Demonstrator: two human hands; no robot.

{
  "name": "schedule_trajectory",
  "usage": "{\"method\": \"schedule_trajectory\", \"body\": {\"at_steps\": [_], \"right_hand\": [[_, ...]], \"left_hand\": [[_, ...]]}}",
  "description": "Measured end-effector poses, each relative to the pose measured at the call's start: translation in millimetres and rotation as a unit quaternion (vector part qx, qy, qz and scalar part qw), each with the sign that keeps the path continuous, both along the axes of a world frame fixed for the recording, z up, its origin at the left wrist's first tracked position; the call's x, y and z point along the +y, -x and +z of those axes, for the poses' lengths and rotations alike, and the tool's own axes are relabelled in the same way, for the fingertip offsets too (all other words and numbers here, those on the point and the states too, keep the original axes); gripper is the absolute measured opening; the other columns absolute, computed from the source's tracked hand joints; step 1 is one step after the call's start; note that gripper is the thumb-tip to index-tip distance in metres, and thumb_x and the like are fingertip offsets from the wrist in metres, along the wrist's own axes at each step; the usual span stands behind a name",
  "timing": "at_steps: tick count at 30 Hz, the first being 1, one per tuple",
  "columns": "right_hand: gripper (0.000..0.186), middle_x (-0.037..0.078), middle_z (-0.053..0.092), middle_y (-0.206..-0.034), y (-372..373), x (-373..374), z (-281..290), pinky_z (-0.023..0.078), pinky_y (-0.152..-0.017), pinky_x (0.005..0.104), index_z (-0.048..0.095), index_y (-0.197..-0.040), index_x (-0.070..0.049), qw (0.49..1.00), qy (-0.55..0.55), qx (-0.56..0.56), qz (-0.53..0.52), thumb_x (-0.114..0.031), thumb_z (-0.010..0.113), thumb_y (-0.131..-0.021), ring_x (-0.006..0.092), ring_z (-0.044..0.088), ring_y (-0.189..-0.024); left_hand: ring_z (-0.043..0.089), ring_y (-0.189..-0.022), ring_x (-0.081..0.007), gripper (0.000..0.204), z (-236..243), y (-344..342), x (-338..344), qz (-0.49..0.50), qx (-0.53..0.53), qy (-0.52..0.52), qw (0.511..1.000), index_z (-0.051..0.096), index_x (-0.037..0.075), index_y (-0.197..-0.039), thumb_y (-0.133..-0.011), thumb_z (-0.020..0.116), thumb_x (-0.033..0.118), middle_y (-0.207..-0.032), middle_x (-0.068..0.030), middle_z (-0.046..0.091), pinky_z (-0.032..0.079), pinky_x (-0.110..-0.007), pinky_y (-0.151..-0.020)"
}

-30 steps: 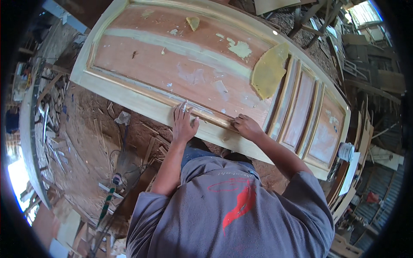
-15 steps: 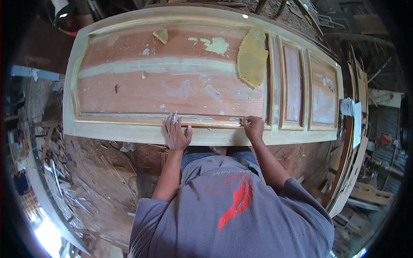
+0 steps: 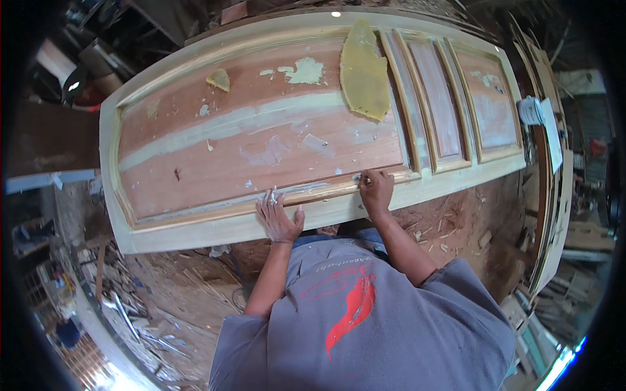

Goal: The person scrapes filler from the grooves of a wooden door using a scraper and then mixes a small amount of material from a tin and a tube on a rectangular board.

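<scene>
A panelled wooden door (image 3: 195,244) lies flat before me, with pale filler smeared over its reddish panels. Along the near edge of the large panel runs a raised moulding (image 3: 319,193) beside a whitish-grey strip. My left hand (image 3: 280,218) rests on the frame and moulding, fingers stretched out and whitened at the tips. To its right, my right hand (image 3: 376,193) is closed in a pinch at the moulding; whatever is between its fingers is too small and covered to name. Beyond it lies a ragged yellow sheet (image 3: 365,75), with a smaller yellow scrap (image 3: 219,79) farther left.
A white tub (image 3: 531,111) stands past the door's right end, by upright boards (image 3: 554,215). Wood scraps and shavings litter the floor (image 3: 186,293). A dark brown surface (image 3: 55,140) is off the left end.
My view has turned, so the door now slants up to the right. The right hand has slid a little left along the moulding, nearer the left hand, which stays outstretched.
</scene>
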State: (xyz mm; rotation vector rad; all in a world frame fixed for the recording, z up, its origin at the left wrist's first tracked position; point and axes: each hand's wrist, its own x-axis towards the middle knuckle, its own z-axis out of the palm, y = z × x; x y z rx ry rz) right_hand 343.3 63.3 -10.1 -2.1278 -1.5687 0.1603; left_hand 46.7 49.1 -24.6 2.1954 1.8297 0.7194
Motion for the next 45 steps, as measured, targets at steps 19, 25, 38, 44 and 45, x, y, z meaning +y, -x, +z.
{"method": "schedule_trajectory", "body": {"at_steps": [19,25,38,44,45], "right_hand": [[0.044,0.012,0.074,-0.089,-109.5,-19.4,9.4,0.051,-0.091,0.0503,0.074,-0.125,-0.017,0.963,0.024,0.034,-0.267,-0.013,0.082,-0.082,0.0351,0.068,-0.093],[0.049,0.013,0.078,-0.092,-120.1,-35.1,20.5,0.059,-0.08,0.0418,0.074,-0.13,-0.008,0.897,-0.071,0.213,-0.38,-0.01,0.086,-0.083,0.0268,0.075,-0.086],[0.032,0.007,0.076,-0.096,-106.3,-57.8,15.8,0.055,-0.077,0.0419,0.08,-0.119,-0.018,0.977,-0.046,-0.151,-0.141,-0.008,0.078,-0.089,0.0266,0.071,-0.092],[0.015,0.005,0.073,-0.091,-102.0,-59.2,15.1,0.048,-0.088,0.0431,0.07,-0.103,-0.011,0.973,0.027,-0.227,0.026,-0.009,0.065,-0.089,0.0245,0.069,-0.092],[0.012,0.005,0.073,-0.089,-102.6,-60.3,16.8,0.047,-0.087,0.0424,0.068,-0.101,-0.012,0.972,0.03,-0.229,0.039,-0.01,0.065,-0.089,0.0238,0.069,-0.091]], "left_hand": [[0.045,-0.148,-0.0391,0.059,9.6,77.9,64.3,-0.22,0.047,0.03,0.974,0.059,0.004,-0.134,-0.089,0.072,0.039,-0.156,-0.0206,0.053,0.027,-0.061,-0.126],[0.044,-0.149,-0.0394,0.059,9.9,77.7,64.9,-0.215,0.04,0.036,0.975,0.059,0.003,-0.136,-0.089,0.071,0.039,-0.155,-0.0212,0.053,0.026,-0.06,-0.126],[0.044,-0.148,-0.0408,0.063,1.1,77.4,63.2,-0.224,0.046,0.03,0.973,0.057,0.005,-0.139,-0.088,0.072,0.038,-0.155,-0.0214,0.053,0.027,-0.06,-0.126],[0.045,-0.148,-0.0412,0.063,6.5,73.2,62.2,-0.223,0.046,0.025,0.973,0.057,0.006,-0.139,-0.086,0.073,0.036,-0.154,-0.0216,0.054,0.027,-0.06,-0.126],[0.045,-0.148,-0.0414,0.063,5.5,73.1,63.0,-0.221,0.047,0.024,0.974,0.057,0.006,-0.139,-0.085,0.073,0.036,-0.154,-0.0219,0.054,0.028,-0.06,-0.126]]}}
